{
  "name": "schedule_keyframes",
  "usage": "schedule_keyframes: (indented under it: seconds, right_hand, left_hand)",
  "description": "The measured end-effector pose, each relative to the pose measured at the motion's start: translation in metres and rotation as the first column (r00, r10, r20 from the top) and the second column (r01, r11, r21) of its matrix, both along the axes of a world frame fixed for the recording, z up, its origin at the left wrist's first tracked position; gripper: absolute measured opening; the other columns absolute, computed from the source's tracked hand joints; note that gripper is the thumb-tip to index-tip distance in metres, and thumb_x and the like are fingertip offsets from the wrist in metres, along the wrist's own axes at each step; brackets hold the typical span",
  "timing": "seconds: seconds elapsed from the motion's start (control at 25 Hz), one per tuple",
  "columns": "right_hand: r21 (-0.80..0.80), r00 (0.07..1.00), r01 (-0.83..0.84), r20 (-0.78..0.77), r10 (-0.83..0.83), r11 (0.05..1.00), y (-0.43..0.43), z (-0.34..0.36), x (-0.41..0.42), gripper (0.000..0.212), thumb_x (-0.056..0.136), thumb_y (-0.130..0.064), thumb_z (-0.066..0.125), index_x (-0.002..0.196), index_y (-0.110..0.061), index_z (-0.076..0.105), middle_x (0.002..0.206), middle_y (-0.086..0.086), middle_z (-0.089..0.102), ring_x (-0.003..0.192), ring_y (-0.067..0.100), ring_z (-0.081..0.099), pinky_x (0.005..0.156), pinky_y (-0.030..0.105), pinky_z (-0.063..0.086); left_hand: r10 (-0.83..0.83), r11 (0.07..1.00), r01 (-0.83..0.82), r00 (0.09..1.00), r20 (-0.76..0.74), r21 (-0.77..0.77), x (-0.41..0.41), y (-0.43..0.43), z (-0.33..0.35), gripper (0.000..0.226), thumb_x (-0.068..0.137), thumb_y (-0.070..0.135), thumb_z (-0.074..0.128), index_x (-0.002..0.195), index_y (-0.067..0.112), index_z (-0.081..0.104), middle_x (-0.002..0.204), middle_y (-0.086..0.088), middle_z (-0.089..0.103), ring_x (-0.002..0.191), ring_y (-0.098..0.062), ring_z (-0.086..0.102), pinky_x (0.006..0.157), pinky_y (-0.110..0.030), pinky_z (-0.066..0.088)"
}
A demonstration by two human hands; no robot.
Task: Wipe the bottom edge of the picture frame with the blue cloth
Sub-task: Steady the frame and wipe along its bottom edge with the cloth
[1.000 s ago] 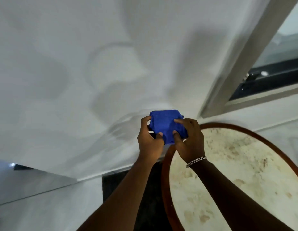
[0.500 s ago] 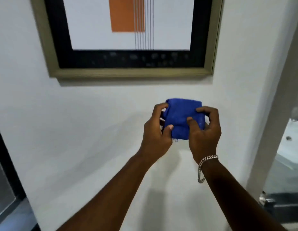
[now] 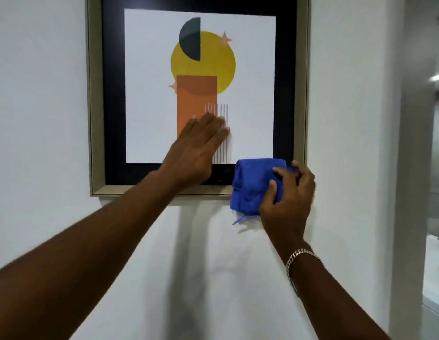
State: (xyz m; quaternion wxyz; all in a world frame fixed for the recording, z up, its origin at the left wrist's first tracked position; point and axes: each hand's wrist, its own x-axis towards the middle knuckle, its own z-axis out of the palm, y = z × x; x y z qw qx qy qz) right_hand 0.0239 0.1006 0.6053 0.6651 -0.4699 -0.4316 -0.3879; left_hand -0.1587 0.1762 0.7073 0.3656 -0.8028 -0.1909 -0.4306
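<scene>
Blue folded cloth, bunched into a thick pad, pressed against the right end of the bottom edge of the gold-and-black rectangular picture frame on the white wall. Right hand: grip clenched around the cloth, thumb on its front, fingers curled over its right side; a metal chain bracelet circles the wrist. Left hand: grip released, palm and extended fingers lying flat on the frame's glass, over the orange bar of the print.
</scene>
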Motion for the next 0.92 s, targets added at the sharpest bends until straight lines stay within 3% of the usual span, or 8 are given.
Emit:
schedule_keyframes:
  seconds: [0.08,0.12,0.24,0.36,0.48,0.64,0.8,0.92]
  right_hand:
    - [0.025,0.952,0.262,0.156,-0.263,0.965,0.007,0.004,0.002,0.023,0.087,-0.002,0.063,0.108,-0.008,0.069,0.127,0.020,0.062,0.116,0.037,0.058,0.098,0.052,0.046]
    - [0.057,0.916,0.305,0.256,-0.309,0.951,0.012,0.005,0.003,0.021,0.088,-0.001,0.062,0.107,-0.006,0.070,0.120,0.020,0.066,0.112,0.039,0.062,0.097,0.055,0.048]
    - [-0.029,0.888,0.264,0.398,-0.231,0.964,0.020,-0.010,0.000,0.035,0.100,-0.023,0.045,0.120,-0.002,0.065,0.123,0.019,0.067,0.120,0.037,0.060,0.101,0.055,0.049]
    - [-0.184,0.918,0.262,0.351,-0.186,0.947,0.026,-0.026,-0.003,0.067,0.098,-0.053,0.036,0.144,-0.005,0.043,0.151,0.015,0.043,0.146,0.031,0.033,0.121,0.050,0.028]
    - [-0.193,0.926,0.310,0.285,-0.249,0.931,0.038,-0.016,-0.014,0.070,0.098,-0.057,0.032,0.150,-0.011,0.031,0.159,0.013,0.030,0.151,0.031,0.019,0.123,0.050,0.020]
    - [-0.141,0.886,0.359,0.364,-0.289,0.923,0.042,-0.029,-0.007,0.064,0.099,-0.053,0.034,0.148,-0.012,0.035,0.158,0.012,0.033,0.150,0.032,0.021,0.121,0.053,0.024]
    - [-0.119,0.933,0.311,0.230,-0.278,0.943,0.047,-0.020,-0.011,0.059,0.099,-0.051,0.035,0.144,-0.014,0.043,0.155,0.012,0.039,0.148,0.033,0.026,0.121,0.053,0.023]
    - [-0.071,0.891,0.340,0.345,-0.296,0.938,0.048,-0.033,-0.008,0.056,0.099,-0.050,0.038,0.142,-0.015,0.046,0.153,0.014,0.042,0.146,0.035,0.029,0.120,0.054,0.024]
  left_hand:
    - [0.102,0.994,-0.101,0.994,-0.031,0.037,-0.003,0.018,0.014,0.060,0.093,0.013,0.042,0.152,0.013,0.028,0.163,-0.009,0.021,0.152,-0.033,0.013,0.122,-0.055,0.017]
    - [0.138,0.987,-0.134,0.990,-0.037,0.084,-0.004,0.025,0.018,0.060,0.097,0.022,0.038,0.154,0.015,0.021,0.164,-0.007,0.016,0.152,-0.030,0.009,0.123,-0.054,0.016]
    - [0.216,0.952,-0.200,0.976,-0.043,0.231,-0.004,0.042,0.026,0.064,0.099,0.042,0.024,0.155,0.015,0.010,0.166,-0.007,0.010,0.153,-0.027,0.005,0.123,-0.054,0.015]
    - [0.223,0.935,-0.210,0.975,-0.011,0.286,-0.003,0.052,0.024,0.068,0.098,0.047,0.020,0.155,0.013,0.007,0.166,-0.009,0.009,0.153,-0.026,0.005,0.123,-0.054,0.014]
    - [0.197,0.934,-0.184,0.980,-0.011,0.306,-0.001,0.052,0.027,0.071,0.097,0.050,0.017,0.155,0.011,0.007,0.165,-0.010,0.010,0.153,-0.026,0.006,0.124,-0.053,0.015]
    - [0.181,0.929,-0.176,0.983,0.015,0.325,-0.009,0.061,0.038,0.078,0.095,0.060,0.018,0.155,0.010,0.006,0.165,-0.012,0.009,0.153,-0.026,0.006,0.124,-0.051,0.014]
    - [0.179,0.927,-0.176,0.984,0.021,0.332,-0.008,0.059,0.039,0.080,0.095,0.061,0.018,0.155,0.010,0.005,0.166,-0.011,0.007,0.153,-0.026,0.004,0.124,-0.052,0.014]
    - [0.166,0.926,-0.166,0.986,0.027,0.339,-0.009,0.062,0.039,0.079,0.095,0.061,0.019,0.155,0.010,0.007,0.165,-0.011,0.008,0.153,-0.026,0.005,0.124,-0.053,0.015]
